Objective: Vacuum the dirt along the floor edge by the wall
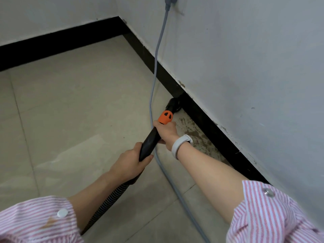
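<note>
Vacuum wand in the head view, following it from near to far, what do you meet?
Ribbed hose → left hand → right hand → orange collar → black nozzle at the black skirting.

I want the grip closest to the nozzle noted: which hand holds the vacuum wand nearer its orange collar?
The right hand, wearing the white wristband, grips just behind the orange collar; the left hand holds lower, near the ribbed hose.

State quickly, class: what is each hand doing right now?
Left hand: closed, gripping the rear of the black plastic vacuum wand.
Right hand: closed, gripping the same wand just below its orange collar.
</note>
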A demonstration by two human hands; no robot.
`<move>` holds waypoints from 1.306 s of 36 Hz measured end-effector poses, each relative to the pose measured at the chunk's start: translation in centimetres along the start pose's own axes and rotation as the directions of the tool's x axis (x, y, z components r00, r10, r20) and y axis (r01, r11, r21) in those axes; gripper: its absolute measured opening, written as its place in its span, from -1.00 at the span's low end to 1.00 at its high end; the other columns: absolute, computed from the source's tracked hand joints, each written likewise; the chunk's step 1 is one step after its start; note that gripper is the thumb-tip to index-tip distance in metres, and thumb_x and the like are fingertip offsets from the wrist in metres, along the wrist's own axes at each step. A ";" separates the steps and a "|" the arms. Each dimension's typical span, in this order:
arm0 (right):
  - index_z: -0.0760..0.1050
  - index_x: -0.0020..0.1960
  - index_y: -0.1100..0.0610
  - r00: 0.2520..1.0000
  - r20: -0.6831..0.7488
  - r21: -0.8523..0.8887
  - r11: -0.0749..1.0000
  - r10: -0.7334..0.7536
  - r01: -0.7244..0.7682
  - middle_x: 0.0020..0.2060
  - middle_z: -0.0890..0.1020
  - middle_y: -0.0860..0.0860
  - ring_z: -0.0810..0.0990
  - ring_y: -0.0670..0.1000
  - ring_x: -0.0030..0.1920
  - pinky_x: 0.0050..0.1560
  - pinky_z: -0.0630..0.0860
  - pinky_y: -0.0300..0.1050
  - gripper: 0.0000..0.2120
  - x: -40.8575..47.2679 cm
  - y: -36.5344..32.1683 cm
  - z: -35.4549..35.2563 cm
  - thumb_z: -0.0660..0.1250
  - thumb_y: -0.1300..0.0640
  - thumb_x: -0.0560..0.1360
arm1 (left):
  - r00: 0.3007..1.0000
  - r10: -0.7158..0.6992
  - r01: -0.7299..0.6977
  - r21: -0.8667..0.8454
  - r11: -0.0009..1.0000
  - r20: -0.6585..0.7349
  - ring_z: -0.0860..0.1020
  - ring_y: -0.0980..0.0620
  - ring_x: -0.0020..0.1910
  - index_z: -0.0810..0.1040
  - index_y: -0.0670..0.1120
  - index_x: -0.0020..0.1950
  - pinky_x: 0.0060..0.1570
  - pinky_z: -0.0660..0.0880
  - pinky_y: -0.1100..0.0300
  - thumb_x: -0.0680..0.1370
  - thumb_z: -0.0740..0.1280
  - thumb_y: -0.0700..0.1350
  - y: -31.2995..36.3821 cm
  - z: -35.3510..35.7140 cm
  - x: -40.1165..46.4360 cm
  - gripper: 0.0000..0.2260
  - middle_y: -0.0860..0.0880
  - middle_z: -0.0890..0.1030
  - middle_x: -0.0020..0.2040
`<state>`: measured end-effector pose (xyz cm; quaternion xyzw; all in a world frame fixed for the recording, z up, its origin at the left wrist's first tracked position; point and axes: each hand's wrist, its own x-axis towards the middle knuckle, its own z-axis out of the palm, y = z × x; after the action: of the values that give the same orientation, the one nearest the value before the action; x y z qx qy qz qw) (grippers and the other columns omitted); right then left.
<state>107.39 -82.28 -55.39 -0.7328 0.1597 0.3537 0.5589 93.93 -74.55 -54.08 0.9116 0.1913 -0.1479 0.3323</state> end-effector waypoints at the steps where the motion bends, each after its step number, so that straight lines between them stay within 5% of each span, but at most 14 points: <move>1: 0.20 0.33 0.24 1.000 0.005 0.022 1.000 0.001 -0.001 0.14 0.53 0.19 0.57 0.14 0.07 -0.16 0.61 -0.03 -0.47 -0.1 0.2 -0.1 0.34 0.12 0.48 | 1.000 0.006 -0.006 -0.005 1.000 0.002 0.57 -0.10 -0.17 0.33 -0.10 0.22 -0.24 0.42 0.13 0.57 0.25 0.08 -0.1 0.0 -0.2 -0.66 -0.07 0.57 -0.15; 6: 0.28 0.32 0.26 1.000 -0.002 0.115 0.993 -0.014 0.015 0.04 0.57 0.15 0.58 0.04 -0.08 -0.26 0.61 -0.11 -0.48 -1.0 1.2 -0.4 0.36 0.12 0.45 | 0.999 0.028 -0.028 -0.015 1.000 0.016 0.55 -0.06 -0.19 0.36 -0.07 0.20 -0.24 0.41 0.15 0.55 0.27 0.09 -0.6 0.0 -0.8 -0.67 -0.04 0.57 -0.17; 10: 0.24 0.33 0.22 1.000 0.013 0.139 0.990 -0.018 0.016 0.15 0.56 0.15 0.58 0.06 0.02 -0.38 0.53 -0.22 -0.46 -1.6 1.7 -1.3 0.37 0.02 0.49 | 0.998 0.055 -0.055 -0.006 0.998 0.035 0.55 -0.02 -0.21 0.38 -0.05 0.18 -0.26 0.40 0.17 0.54 0.28 0.09 -0.9 -0.3 -1.0 -0.69 -0.01 0.56 -0.20; 20: 0.18 0.39 0.28 0.998 -0.069 0.036 0.999 0.008 -0.006 0.18 0.53 0.18 0.57 0.14 0.12 0.08 0.60 0.00 -0.41 -2.8 3.7 -2.0 0.31 -0.01 0.53 | 0.992 0.101 -0.106 0.058 0.993 0.077 0.50 0.04 -0.26 0.37 -0.02 0.19 -0.26 0.36 0.22 0.55 0.27 0.10 -0.6 0.3 -2.5 -0.70 0.06 0.53 -0.22; 32: 0.28 0.35 0.25 0.995 -0.070 0.121 0.991 0.071 -0.062 0.13 0.56 0.15 0.59 0.09 0.03 -0.17 0.63 -0.11 -0.47 -4.9 5.8 -3.6 0.33 -0.01 0.51 | 0.979 0.153 -0.171 0.138 0.975 0.135 0.56 -0.04 -0.17 0.37 -0.02 0.20 -0.19 0.45 0.15 0.53 0.27 0.13 -0.6 1.1 -4.0 -0.66 -0.03 0.59 -0.13; 47: 0.40 0.16 0.23 0.965 -0.222 0.090 0.989 0.139 -0.121 -0.01 0.58 0.11 0.58 0.07 -0.06 0.08 0.58 -0.02 -0.61 -7.4 9.6 -5.3 0.27 -0.06 0.52 | 0.933 0.258 -0.321 0.254 0.913 0.250 0.45 0.03 -0.26 0.36 -0.01 0.21 -0.28 0.32 0.21 0.54 0.25 0.14 -0.1 2.0 -5.6 -0.67 0.08 0.49 -0.23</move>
<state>97.98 -91.50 -56.34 -0.7347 0.2837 0.2971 0.5398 88.67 -77.20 -53.42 0.9478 -0.0066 -0.2190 0.2316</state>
